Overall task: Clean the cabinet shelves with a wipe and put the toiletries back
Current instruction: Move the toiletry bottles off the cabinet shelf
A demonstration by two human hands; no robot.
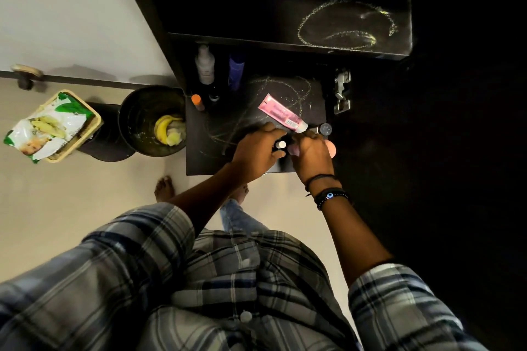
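Note:
The dark cabinet has an upper shelf [342, 45] and a lower shelf [216, 134], both marked with pale chalky scribbles. My left hand [258, 151] grips a small dark bottle with a white cap [281, 145] near the lower shelf's front edge. My right hand [310, 155] is curled over pinkish items [330, 148] beside it; what it holds is hidden. A pink tube [281, 114] lies on the shelf just beyond my hands, with a dark round-capped bottle [325, 129] at its tip. At the shelf's back left stand a white bottle [204, 65], a blue bottle [236, 71] and an orange-capped one [197, 101].
A black bin [142, 125] holding a banana peel stands on the floor left of the cabinet. Further left, a yellow basket [91, 128] holds a green-and-white wipes pack [48, 125]. A metal door hinge [341, 91] is at the shelf's right. My bare feet are below.

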